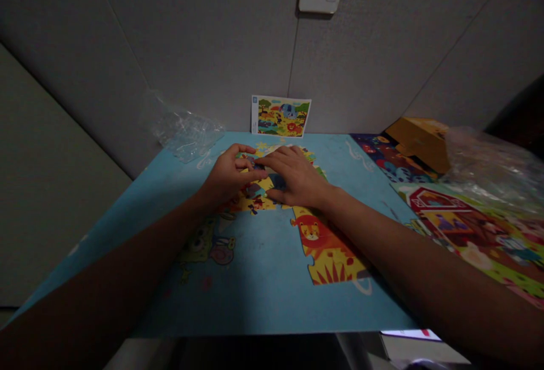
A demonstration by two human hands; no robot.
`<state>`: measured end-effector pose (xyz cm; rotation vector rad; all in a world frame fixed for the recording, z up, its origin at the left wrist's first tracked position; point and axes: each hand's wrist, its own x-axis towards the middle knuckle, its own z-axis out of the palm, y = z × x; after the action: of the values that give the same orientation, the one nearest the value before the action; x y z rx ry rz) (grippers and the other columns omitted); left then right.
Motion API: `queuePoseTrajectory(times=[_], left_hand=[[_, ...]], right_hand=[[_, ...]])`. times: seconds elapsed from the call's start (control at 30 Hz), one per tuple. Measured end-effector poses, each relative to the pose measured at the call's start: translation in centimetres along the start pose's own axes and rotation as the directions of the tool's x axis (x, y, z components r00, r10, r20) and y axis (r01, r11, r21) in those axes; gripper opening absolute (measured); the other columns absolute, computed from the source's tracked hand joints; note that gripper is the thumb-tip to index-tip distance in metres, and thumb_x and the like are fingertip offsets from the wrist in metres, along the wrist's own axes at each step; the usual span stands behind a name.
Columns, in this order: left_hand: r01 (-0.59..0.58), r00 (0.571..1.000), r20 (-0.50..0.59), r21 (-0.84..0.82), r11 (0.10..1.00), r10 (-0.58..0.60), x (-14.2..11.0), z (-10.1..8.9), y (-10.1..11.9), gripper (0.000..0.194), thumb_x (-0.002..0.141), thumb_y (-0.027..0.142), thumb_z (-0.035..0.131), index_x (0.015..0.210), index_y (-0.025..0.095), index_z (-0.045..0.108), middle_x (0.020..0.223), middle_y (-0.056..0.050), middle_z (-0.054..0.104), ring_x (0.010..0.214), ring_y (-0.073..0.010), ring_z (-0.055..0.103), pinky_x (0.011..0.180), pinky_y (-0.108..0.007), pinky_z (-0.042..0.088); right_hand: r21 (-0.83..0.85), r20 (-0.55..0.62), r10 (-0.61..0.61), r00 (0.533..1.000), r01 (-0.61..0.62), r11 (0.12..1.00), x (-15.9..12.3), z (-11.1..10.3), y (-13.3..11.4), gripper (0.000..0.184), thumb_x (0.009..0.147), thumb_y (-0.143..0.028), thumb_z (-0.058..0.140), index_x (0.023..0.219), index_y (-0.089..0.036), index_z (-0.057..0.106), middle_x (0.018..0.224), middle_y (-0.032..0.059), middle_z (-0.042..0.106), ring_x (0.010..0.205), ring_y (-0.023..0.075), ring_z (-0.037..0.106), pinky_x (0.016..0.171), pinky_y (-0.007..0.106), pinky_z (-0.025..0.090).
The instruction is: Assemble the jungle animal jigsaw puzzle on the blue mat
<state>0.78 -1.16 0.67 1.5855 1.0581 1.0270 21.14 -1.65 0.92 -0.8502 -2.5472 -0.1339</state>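
Note:
My left hand (229,176) is over the left part of a partly joined jigsaw puzzle (263,203), its fingers curved and apart. My right hand (297,180) rests palm down across the puzzle's right side, fingers stretched toward the left fingertips and thumb spread. Dark blue puzzle parts show between its thumb and forefinger. Both hands hide much of the puzzle's middle, so small pieces under the fingers cannot be made out. Nearer me, a joined lion section (327,245) in orange and yellow lies below my right wrist.
A picture card (283,116) leans on the wall behind the blue table (255,290). Clear plastic wrapping (187,132) lies at the back left, with another plastic bag (493,160) at right. Beside that are an orange box (419,140) and a farm puzzle (476,228).

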Motion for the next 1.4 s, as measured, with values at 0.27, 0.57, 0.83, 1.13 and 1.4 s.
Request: queuePoseTrajectory(times=[0.27,0.57,0.83,1.13,1.4], left_hand=[[-0.060,0.998,0.028,0.033,0.998,0.059,0.0,-0.1,-0.2,0.059,0.065,0.035,0.086,0.111,0.018,0.053,0.065,0.006,0.065,0.052,-0.0124,0.062,0.052,-0.023,0.048],[-0.121,0.990,0.075,0.011,0.993,0.120,0.4,-1.0,-0.3,0.043,0.071,0.036,0.077,0.105,0.018,0.059,0.064,0.004,0.064,0.060,-0.0132,0.062,0.060,-0.026,0.047],[-0.101,0.990,0.105,0.049,0.994,0.096,0.1,-1.4,0.2,0.043,0.072,0.036,0.077,0.106,0.020,0.057,0.062,0.005,0.063,0.056,-0.0128,0.061,0.056,-0.024,0.045],[-0.158,0.920,0.390,0.254,0.954,0.049,0.1,-2.6,0.3,0.029,0.068,0.042,0.080,0.081,0.020,0.065,0.064,0.001,0.068,0.061,-0.0147,0.062,0.060,-0.025,0.046],[-0.473,0.768,0.606,0.317,0.822,0.209,0.7,-3.6,0.1,0.011,0.080,0.032,0.071,0.076,0.022,0.075,0.101,-0.008,0.070,0.101,-0.0231,0.065,0.100,-0.039,0.046]], right_hand=[[0.001,-0.003,-0.025,1.000,0.025,1.000,-0.3,0.0,0.5,0.065,0.086,-0.060,0.065,0.132,-0.015,0.059,0.123,0.0147,0.068,0.109,0.0327,0.055,0.091,0.044,0.034],[-0.014,-0.065,0.168,0.984,-0.169,0.986,-0.6,-0.1,1.3,0.051,0.085,-0.049,0.066,0.122,-0.015,0.055,0.112,0.0167,0.065,0.102,0.0337,0.056,0.090,0.046,0.037],[0.103,-0.072,0.143,0.987,-0.135,0.985,-0.7,-0.2,1.5,0.059,0.080,-0.065,0.071,0.114,-0.017,0.058,0.110,0.0155,0.067,0.100,0.0318,0.059,0.091,0.045,0.041],[0.698,0.283,0.274,0.919,-0.394,0.598,-0.8,1.1,0.2,0.024,0.083,-0.040,0.068,0.076,-0.017,0.063,0.070,0.0026,0.069,0.063,0.0141,0.057,0.062,0.029,0.044],[0.584,0.298,0.107,0.948,-0.270,0.766,-0.3,0.9,-1.1,0.015,0.080,-0.030,0.073,0.086,-0.017,0.073,0.064,-0.0042,0.060,0.064,0.0126,0.056,0.071,0.029,0.042]])
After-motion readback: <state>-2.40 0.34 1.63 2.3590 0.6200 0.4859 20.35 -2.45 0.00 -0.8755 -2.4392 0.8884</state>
